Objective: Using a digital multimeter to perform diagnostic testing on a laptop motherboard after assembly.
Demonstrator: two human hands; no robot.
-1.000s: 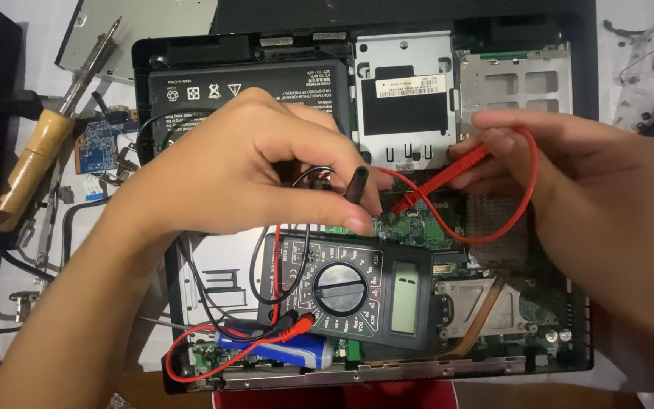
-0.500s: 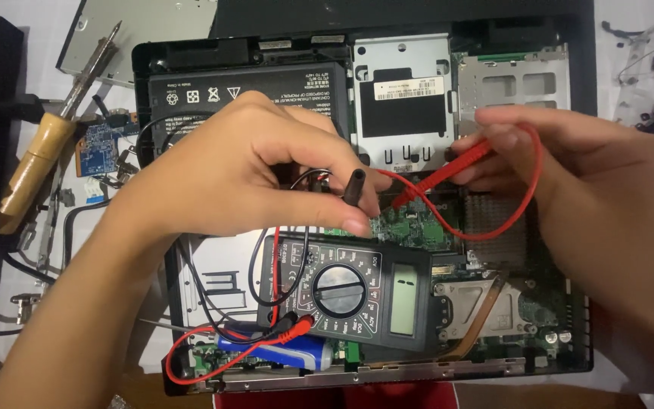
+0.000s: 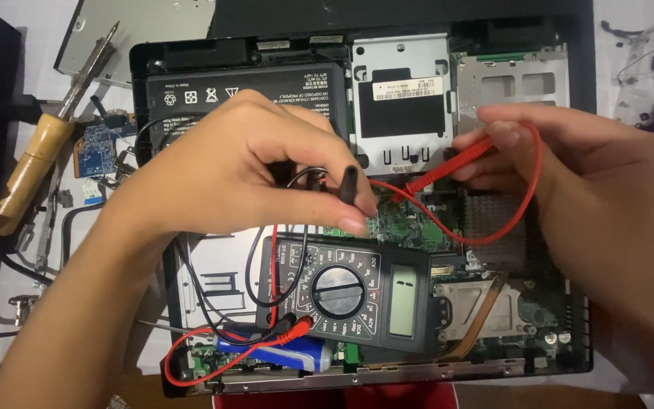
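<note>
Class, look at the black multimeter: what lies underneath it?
The multimeter rests on the opened laptop; green circuit board and a blue cylindrical part show at its edges. What lies directly beneath is covered.

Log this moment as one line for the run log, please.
left hand: grips black probe | right hand: grips red probe | tips over green board | multimeter lies on opened laptop

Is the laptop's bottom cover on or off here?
Off: the laptop shows its bare circuit board, battery and metal drive bay.
</note>
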